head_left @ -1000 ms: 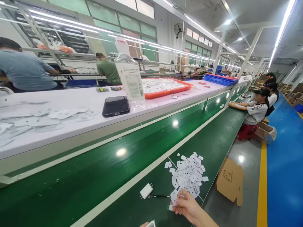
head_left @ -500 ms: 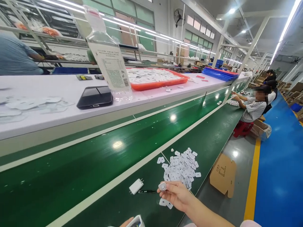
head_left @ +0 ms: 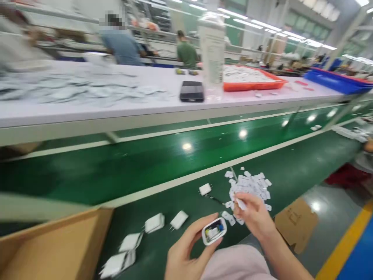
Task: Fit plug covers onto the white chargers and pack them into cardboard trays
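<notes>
My left hand (head_left: 194, 243) grips a white charger housing (head_left: 204, 233) by its sides, its end uncovered so that small electronic parts show inside. To the right, my right hand (head_left: 255, 214) pinches a small white plastic cover (head_left: 240, 203) between thumb and fingers, apart from the housing. Beyond that hand lies a pile of the same white covers (head_left: 253, 186) on the green bench. A thin black tool (head_left: 216, 200) rests beside the pile, near a white charger (head_left: 205, 189) with metal prongs. Several more white chargers (head_left: 154, 223) lie to the left of my left hand.
An open cardboard box (head_left: 58, 245) stands at the lower left. Behind the green belt (head_left: 151, 155) runs a white shelf (head_left: 140, 107) with a phone (head_left: 191, 91), a plastic bottle (head_left: 212, 54) and a red tray (head_left: 250, 86). Other people sit farther back. Flattened cardboard (head_left: 297, 223) lies on the floor.
The view has swung left, bringing the box and more chargers into sight. My left hand with the housing has come up into view, and my right hand is now nearer to it, still holding the cover.
</notes>
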The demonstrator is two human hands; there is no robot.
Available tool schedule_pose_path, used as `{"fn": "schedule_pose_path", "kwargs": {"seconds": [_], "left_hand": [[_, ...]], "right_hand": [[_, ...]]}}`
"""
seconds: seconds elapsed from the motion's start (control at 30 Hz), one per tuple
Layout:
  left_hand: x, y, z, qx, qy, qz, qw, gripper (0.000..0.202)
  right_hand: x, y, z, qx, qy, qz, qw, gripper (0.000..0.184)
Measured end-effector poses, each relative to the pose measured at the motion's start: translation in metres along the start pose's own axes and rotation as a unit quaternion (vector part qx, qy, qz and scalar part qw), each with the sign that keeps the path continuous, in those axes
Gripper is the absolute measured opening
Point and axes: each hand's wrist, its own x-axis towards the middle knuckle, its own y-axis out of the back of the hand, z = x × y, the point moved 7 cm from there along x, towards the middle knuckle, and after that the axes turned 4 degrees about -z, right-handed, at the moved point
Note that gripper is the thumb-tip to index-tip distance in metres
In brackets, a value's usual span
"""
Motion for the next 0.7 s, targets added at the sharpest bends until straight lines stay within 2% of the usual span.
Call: {"fn": "schedule_pose_path", "kwargs": {"seconds": [0.1, 0.17, 0.37, 0.5, 0.6, 0.7], "left_hand": [[0.002, 0.004, 0.015, 0.017, -0.064, -0.019, 0.998, 0.021], [0.0, 0.009, 0.019, 0.028, -0.081, -0.013, 0.996, 0.022], [-0.007, 0.011, 0.023, 0.048, -0.107, -0.005, 0.993, 0.026], [-0.011, 0.011, 0.023, 0.066, -0.137, 0.013, 0.988, 0.038], [-0.015, 0.012, 0.024, 0.099, -0.168, 0.031, 0.98, 0.045], [-0.02, 0.014, 0.027, 0.188, -0.208, 0.062, 0.958, 0.039]], "right_hand": [[-0.006, -0.014, -0.016, -0.189, 0.067, -0.07, 0.977, 0.032], [-0.01, -0.025, -0.021, -0.261, 0.091, -0.121, 0.953, 0.03], [-0.015, -0.061, -0.031, -0.402, 0.156, -0.21, 0.877, 0.033], [-0.014, -0.082, -0.03, -0.46, 0.196, -0.26, 0.826, 0.034], [-0.013, -0.086, -0.028, -0.463, 0.201, -0.27, 0.82, 0.033], [-0.014, -0.084, -0.027, -0.448, 0.202, -0.271, 0.828, 0.033]]}}
